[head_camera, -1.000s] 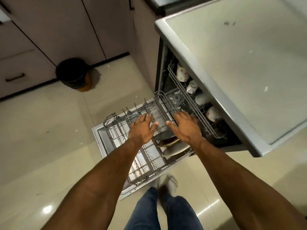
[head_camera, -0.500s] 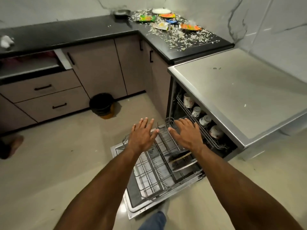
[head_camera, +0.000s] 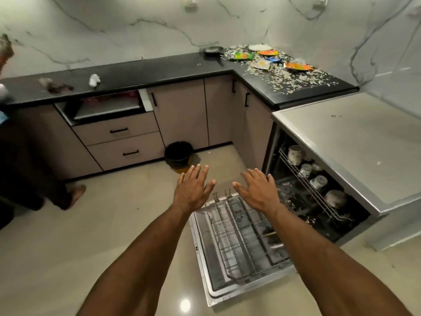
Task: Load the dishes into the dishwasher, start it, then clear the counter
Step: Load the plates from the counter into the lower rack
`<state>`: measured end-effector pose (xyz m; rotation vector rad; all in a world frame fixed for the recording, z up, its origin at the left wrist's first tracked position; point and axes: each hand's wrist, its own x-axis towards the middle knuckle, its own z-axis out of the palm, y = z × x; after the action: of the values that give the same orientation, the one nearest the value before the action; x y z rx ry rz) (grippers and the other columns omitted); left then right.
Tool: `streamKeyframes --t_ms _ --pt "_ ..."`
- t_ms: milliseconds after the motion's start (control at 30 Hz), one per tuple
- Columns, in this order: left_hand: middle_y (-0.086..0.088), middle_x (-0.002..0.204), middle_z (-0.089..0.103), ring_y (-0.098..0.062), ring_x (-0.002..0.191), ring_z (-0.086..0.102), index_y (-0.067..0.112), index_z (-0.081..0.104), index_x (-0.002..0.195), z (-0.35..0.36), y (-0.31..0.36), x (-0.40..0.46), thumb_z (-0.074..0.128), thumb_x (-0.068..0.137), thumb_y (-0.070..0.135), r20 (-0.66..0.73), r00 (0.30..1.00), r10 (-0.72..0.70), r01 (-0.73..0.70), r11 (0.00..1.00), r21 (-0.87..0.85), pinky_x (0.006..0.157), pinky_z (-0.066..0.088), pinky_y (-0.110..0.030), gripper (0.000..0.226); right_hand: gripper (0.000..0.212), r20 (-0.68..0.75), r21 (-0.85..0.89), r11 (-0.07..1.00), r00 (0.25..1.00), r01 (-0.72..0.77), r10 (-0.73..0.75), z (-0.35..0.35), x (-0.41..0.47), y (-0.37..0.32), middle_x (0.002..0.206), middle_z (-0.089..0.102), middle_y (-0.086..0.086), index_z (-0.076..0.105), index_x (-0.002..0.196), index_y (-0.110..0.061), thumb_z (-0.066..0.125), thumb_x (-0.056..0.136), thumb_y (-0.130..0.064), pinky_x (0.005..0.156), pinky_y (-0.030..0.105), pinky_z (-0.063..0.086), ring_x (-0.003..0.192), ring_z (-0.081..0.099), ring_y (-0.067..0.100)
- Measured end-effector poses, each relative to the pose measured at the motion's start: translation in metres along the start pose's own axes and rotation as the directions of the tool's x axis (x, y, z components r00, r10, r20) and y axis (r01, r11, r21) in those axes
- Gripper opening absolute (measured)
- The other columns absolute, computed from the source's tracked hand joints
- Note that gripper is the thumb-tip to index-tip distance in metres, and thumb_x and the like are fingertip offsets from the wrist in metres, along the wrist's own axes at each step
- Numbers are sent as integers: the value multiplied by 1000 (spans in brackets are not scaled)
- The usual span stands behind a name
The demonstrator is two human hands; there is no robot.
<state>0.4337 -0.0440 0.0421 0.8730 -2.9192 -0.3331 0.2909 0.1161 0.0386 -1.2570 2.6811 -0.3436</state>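
Note:
The dishwasher [head_camera: 346,142] stands open at the right, its door [head_camera: 205,254] folded down. The lower wire rack [head_camera: 239,242] is pulled out over the door and holds a plate or two under my right forearm. The upper rack [head_camera: 305,185] carries cups [head_camera: 295,155] and a bowl [head_camera: 335,198]. My left hand [head_camera: 193,189] and my right hand [head_camera: 256,190] hover above the rack's far end, fingers spread, holding nothing. On the black counter [head_camera: 159,71] at the back right lie a dark pan [head_camera: 213,51], a white plate [head_camera: 259,47], colourful wrappers [head_camera: 296,66] and scattered crumbs.
A black bin [head_camera: 178,153] stands on the floor by the cabinets. A drawer [head_camera: 107,109] at the left is open. Another person's foot [head_camera: 76,195] shows at the left edge. A white object [head_camera: 94,79] and a dark cloth [head_camera: 54,86] lie on the left counter.
The view has tilted up from the rack to the whole kitchen. Both hands have lifted off the lower rack and now hover above its far end.

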Motion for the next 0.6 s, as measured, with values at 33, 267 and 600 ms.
streamKeyframes --t_ms 33,267,600 --pt "0 163 12 -17 150 6 25 15 155 -5 -10 1 23 100 56 -10 1000 -5 5 1000 -4 120 11 -42 63 65 -10 -1 1000 1000 11 -11 0 5 -13 160 25 1 33 149 -24 26 98 -62 119 53 9 149 13 20" --pt "1 163 11 -16 150 4 26 13 155 -50 -115 23 23 101 54 -61 998 16 -14 1000 21 120 8 -40 62 64 -85 2 999 996 33 -32 5 65 -115 159 26 1 34 149 -24 27 98 -62 118 52 10 149 13 19" --pt "0 163 11 -16 150 3 26 14 155 -83 -226 95 22 101 54 -67 997 41 -39 999 22 120 7 -42 61 65 -143 28 999 989 29 -25 9 169 -201 158 28 0 34 149 -25 26 97 -63 118 52 9 149 14 18"
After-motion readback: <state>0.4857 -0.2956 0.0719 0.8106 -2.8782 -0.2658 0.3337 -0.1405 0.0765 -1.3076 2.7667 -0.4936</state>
